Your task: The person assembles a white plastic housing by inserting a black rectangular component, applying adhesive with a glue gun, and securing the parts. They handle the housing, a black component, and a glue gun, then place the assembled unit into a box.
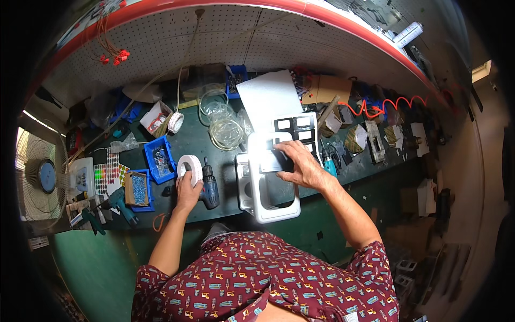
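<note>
My left hand [189, 194] is closed on the lower rim of a white roll of tape [196, 161], with fingertips reaching into its ring. Just right of it lies a dark blue cordless drill [211, 192]. My right hand [304, 167] grips the right side of a small dark rectangular panel [272, 161], thumb on its near edge and fingers on the far one. The panel lies over the upper part of a white plastic frame [261, 209] with a large rounded opening. Under the frame's left side shows another light housing [243, 185]; most of it is hidden.
Behind the frame stand a tray of dark square panels [294, 123] and a white foam sheet [271, 99]. Coiled clear tubing [225, 133] lies left of them. Blue parts bins [160, 159], a teal drill [122, 204] and a fan [45, 176] occupy the left; a teal tool [329, 163] is at right.
</note>
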Demonstrator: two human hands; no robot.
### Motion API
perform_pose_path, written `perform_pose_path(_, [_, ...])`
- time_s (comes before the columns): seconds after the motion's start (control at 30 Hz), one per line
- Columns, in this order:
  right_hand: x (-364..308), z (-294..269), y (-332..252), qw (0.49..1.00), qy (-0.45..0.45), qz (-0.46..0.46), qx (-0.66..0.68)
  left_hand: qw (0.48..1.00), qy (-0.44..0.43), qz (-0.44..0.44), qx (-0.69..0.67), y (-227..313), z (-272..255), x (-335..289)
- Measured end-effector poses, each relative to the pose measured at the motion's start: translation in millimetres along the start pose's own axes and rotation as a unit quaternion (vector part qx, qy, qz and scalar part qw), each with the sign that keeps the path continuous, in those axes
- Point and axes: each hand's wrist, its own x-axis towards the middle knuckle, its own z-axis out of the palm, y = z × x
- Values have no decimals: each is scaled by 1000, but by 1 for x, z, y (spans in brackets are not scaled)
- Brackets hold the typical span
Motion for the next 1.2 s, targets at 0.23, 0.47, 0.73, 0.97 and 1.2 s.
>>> perform_pose_path(0.23, [-3,-10,-10,995,81,-31,40,939,10,47,-341,83,-45,-21])
perform_pose_path(0.47, [25,4,-99,970,136,-115,165,923,-48,105,-367,160,-93,-57])
perform_pose_path(0.73, [34,42,-134,959,205,-161,109,965,58,208,-152,169,-103,-74])
perform_pose_path(0.97, [29,28,-130,955,164,-128,212,965,48,247,-68,194,-114,-78])
perform_pose_path(1.2, [12,-55,-114,948,94,-3,303,970,2,183,-163,207,-107,-95])
